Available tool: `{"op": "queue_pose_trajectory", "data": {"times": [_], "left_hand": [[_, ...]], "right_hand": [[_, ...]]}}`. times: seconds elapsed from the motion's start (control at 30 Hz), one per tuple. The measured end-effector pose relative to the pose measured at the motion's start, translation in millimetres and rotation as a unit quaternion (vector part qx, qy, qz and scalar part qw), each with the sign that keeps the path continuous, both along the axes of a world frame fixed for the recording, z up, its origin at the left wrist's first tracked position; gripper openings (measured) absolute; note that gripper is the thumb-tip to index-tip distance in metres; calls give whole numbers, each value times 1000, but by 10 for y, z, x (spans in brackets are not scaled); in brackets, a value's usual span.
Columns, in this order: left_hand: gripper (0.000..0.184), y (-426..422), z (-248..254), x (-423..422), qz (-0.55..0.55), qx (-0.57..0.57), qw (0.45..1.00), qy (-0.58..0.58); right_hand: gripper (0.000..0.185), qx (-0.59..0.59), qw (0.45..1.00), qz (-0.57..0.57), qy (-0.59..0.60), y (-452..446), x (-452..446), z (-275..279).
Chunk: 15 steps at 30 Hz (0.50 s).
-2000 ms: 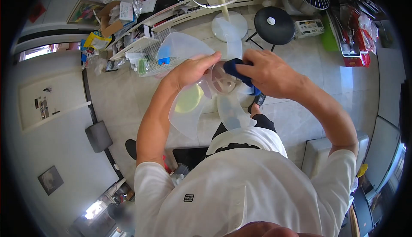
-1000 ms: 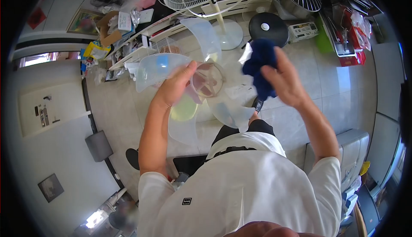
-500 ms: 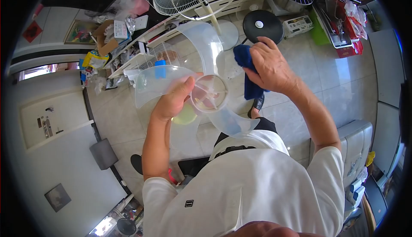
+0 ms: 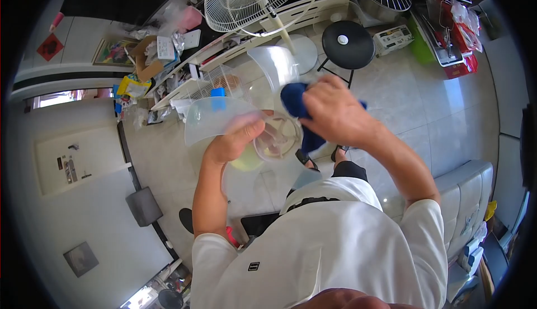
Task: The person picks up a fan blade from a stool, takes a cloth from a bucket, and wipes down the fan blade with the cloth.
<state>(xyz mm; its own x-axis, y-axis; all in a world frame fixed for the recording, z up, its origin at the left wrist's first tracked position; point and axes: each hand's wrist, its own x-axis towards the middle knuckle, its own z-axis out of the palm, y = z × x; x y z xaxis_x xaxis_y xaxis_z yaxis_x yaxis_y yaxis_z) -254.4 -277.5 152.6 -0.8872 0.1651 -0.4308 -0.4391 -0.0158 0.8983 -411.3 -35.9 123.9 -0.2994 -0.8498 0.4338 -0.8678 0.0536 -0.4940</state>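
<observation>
My left hand (image 4: 234,139) grips a translucent plastic fan blade (image 4: 210,116) close to its round hub, thumb on top. The blade's several wings spread out in front of my body. My right hand (image 4: 338,110) is closed on a dark blue cloth (image 4: 295,101), which lies against the upper wing beside the hub; motion blurs this hand a little. Part of the cloth hangs below my fingers, and it hides some of the wing behind it.
A white standing fan (image 4: 263,1) with a wire grille stands ahead, beside a black round stool (image 4: 348,44). Behind them runs a low cabinet (image 4: 224,52) with clutter at its left end. A grey padded seat (image 4: 461,197) is at my right, and a lime-yellow round thing (image 4: 246,161) shows under the blade.
My right hand has brought the blue cloth left and down, from beside the blade onto its upper wing near the hub. My left hand keeps its hold; the view has shifted slightly.
</observation>
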Motion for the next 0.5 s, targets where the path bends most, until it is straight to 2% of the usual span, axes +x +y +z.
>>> {"op": "queue_pose_trajectory", "data": {"times": [0.07,0.13,0.2,0.23,0.27,0.3,0.33,0.37,0.4,0.47,0.5], "left_hand": [[48,-80,-33,54,-6,-44,999,13],[47,-199,-74,190,0,-92,995,23],[43,-296,-92,356,63,-32,996,51],[43,-341,-93,399,69,-35,996,50],[41,-385,-97,417,105,-11,994,29],[39,-404,-102,432,139,14,990,8],[39,-394,-113,405,141,14,990,7],[40,-357,-136,337,92,-71,993,34],[42,-307,-157,276,42,-155,985,62],[45,-190,-109,163,15,-150,987,52],[48,-117,-75,106,-7,-147,988,42]], "right_hand": [[37,21,1000,8,-20,33,-53,-141],[35,136,978,-156,-14,123,-300,-182],[30,113,954,-272,-63,352,-607,-527],[31,22,935,-275,-225,401,-655,-499],[32,-67,883,-269,-379,412,-700,-463],[32,-66,884,-265,-380,401,-697,-429],[33,-143,837,-230,-475,343,-635,-262],[34,-220,776,-193,-559,281,-571,-112],[34,-221,775,-196,-559,205,-505,17],[33,-185,740,-156,-627,40,-381,221],[33,-168,777,-129,-592,-52,-337,168]]}}
